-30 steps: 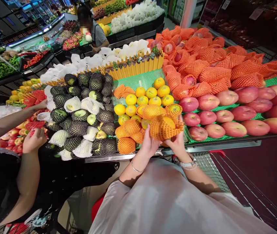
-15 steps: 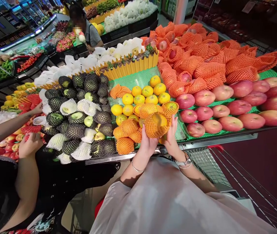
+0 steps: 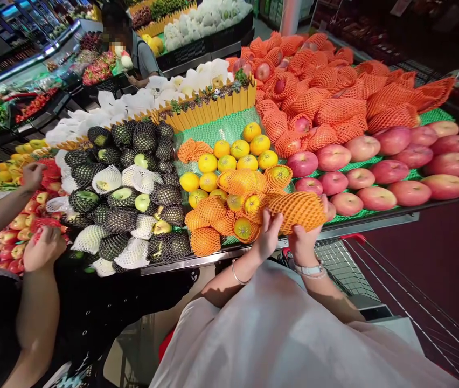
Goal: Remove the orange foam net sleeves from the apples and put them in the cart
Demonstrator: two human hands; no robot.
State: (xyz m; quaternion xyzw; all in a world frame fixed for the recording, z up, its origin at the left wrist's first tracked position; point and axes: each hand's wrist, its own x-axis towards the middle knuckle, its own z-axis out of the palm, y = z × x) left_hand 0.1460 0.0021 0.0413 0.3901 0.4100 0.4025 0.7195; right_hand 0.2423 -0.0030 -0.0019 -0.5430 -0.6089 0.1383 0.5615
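An orange fruit in a stretchy orange foam net (image 3: 297, 210) is held just above the front edge of the citrus display. My right hand (image 3: 306, 242) is closed round its right side and underside. At the left end of the fruit, the fingers of my left hand (image 3: 268, 236) are closed on the net, which trails off to the left. Below and left lie netted oranges (image 3: 206, 241) and one with its top bare in the net (image 3: 243, 228). Bare yellow-orange citrus fruits (image 3: 239, 149) sit in rows behind. The net hides most of the held fruit.
Pink-red apples (image 3: 348, 203) line the right side, with red-netted fruit (image 3: 318, 105) behind. Black-netted green fruit (image 3: 121, 220) fills the left. Another person's hand (image 3: 44, 249) works there with red netting. A shopping cart (image 3: 353, 269) stands at my right.
The netted orange has moved right and turned sideways in my hands. My left hand has shifted from beneath it to its left end. The other person's upper hand has moved left.
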